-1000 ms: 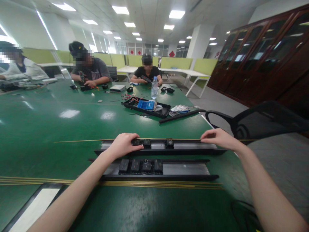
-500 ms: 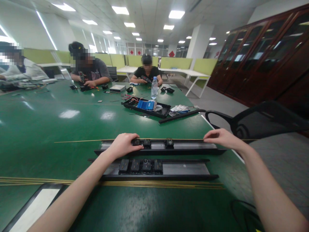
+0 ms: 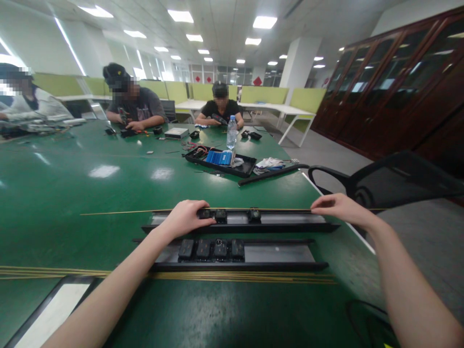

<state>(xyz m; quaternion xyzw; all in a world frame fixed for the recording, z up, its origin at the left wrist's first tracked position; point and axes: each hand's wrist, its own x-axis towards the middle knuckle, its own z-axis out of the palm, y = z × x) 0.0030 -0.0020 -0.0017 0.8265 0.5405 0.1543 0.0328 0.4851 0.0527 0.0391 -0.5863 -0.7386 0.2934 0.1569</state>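
Note:
My left hand [image 3: 190,215] is closed around a small black block [image 3: 204,213] in the far channel rail [image 3: 290,219]. Its fingers hide part of that block. To the right, thumb and fingers of my right hand [image 3: 335,207] pinch a thin brass-coloured rod [image 3: 119,212]. The rod runs along the rail's back edge at the blocks; I cannot tell if it passes through them. Two more black blocks, one beside my left fingers [image 3: 221,215] and one farther right [image 3: 254,215], sit in this rail. A nearer rail [image 3: 279,251] bears several black blocks [image 3: 203,248] in a row.
Several brass-coloured rods [image 3: 217,276] lie in front of the rails. A black-framed white panel [image 3: 54,309] is at lower left. Beyond are a black tray [image 3: 248,166], a bottle [image 3: 231,133] and a black strip [image 3: 271,175]. A chair [image 3: 398,179] stands right; co-workers sit across the table.
My right hand has shifted a little to the right along the rod. The rod's left end has moved very slightly left. My left hand stays at the same block.

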